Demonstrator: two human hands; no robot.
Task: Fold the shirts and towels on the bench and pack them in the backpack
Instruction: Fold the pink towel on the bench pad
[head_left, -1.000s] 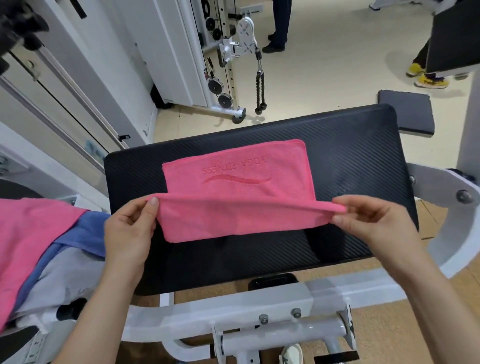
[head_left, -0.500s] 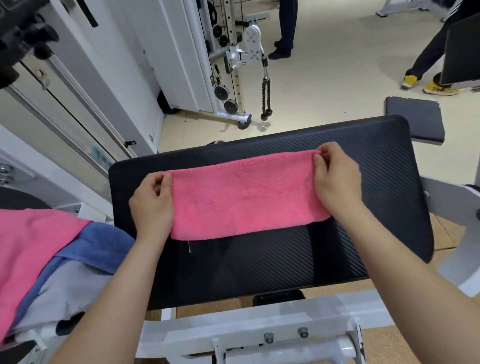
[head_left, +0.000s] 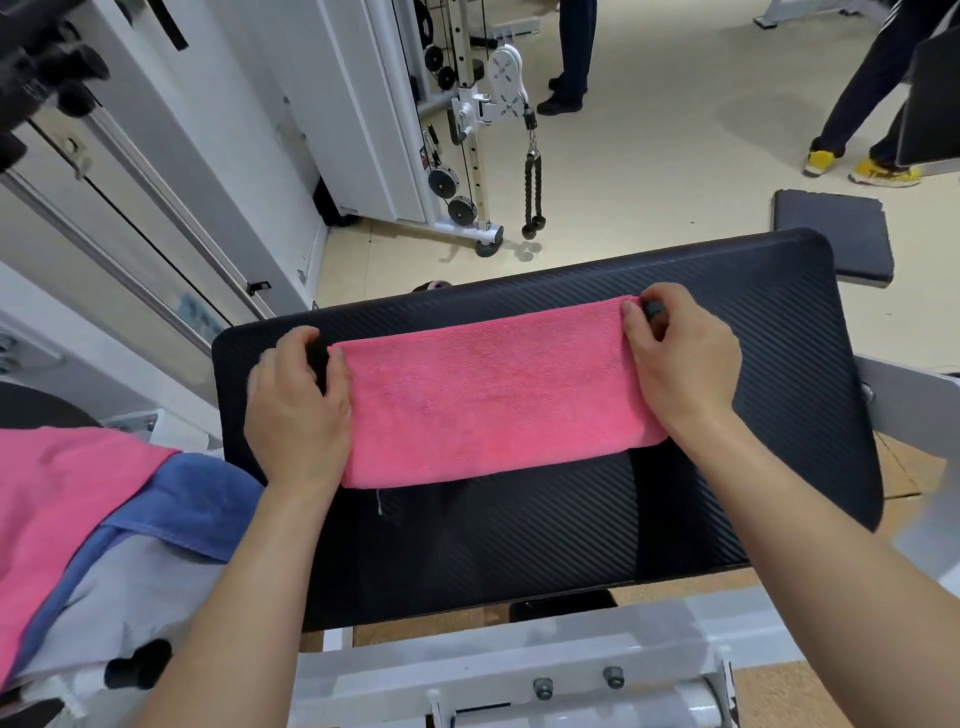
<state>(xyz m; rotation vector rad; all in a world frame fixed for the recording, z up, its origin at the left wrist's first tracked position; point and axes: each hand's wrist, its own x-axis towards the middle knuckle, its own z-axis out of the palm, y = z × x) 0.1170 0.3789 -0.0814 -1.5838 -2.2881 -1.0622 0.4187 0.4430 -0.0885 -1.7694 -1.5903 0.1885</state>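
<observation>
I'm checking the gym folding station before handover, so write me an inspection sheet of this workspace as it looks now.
Surface: black ribbed bench, with the towel lying flat on it.
Job's things: pink towel folded into a long strip; pink cloth, blue cloth and grey cloth piled at the left; backpack not seen.
Clutter: nothing seen.
Hands: left hand pinches the towel's far left corner; right hand pinches the far right corner.
Cables: rope handle hangs from a cable machine.
Surroundings: floor pad; one person's legs, another's yellow shoes.
</observation>
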